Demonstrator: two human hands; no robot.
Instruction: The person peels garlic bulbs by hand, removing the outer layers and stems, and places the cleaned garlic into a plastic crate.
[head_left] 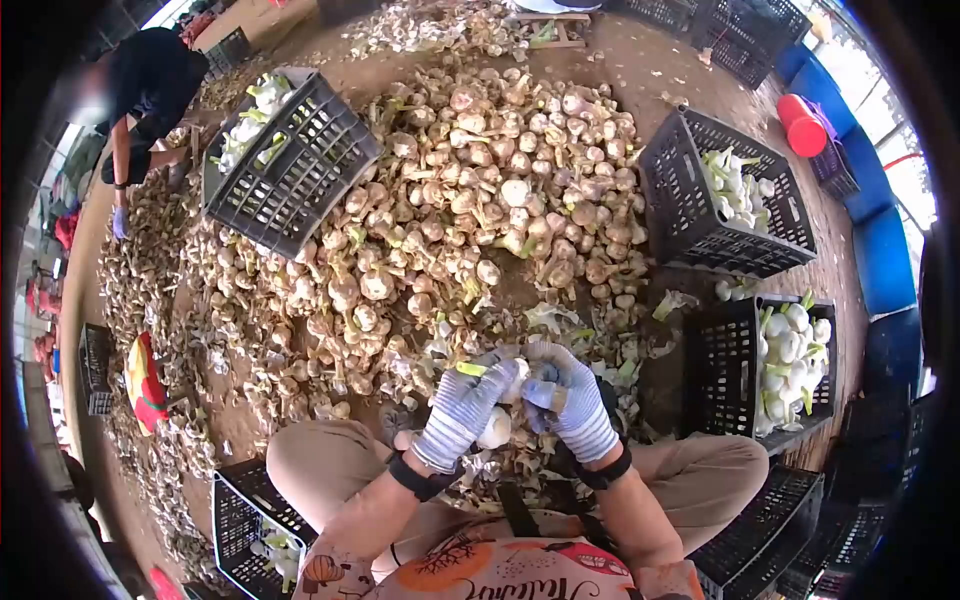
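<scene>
My left hand [465,405], in a striped glove, is closed round a garlic bulb [514,380] whose green stem pokes out on the left. Against the other side of that bulb, the bent fingers of my right hand [568,400] pinch at its skin, in a glove of the same kind. Much of the bulb is hidden by the fingers. A peeled white garlic bulb [495,428] shows just below my left hand. Loose skins and trimmings lie under both hands, between my knees.
A large heap of unpeeled garlic [480,170] spreads in front. Black crates of white garlic stand at the front left [330,140], front right [690,210], right [722,370] and lower left [235,530]. A co-worker [150,75] bends over at the far left.
</scene>
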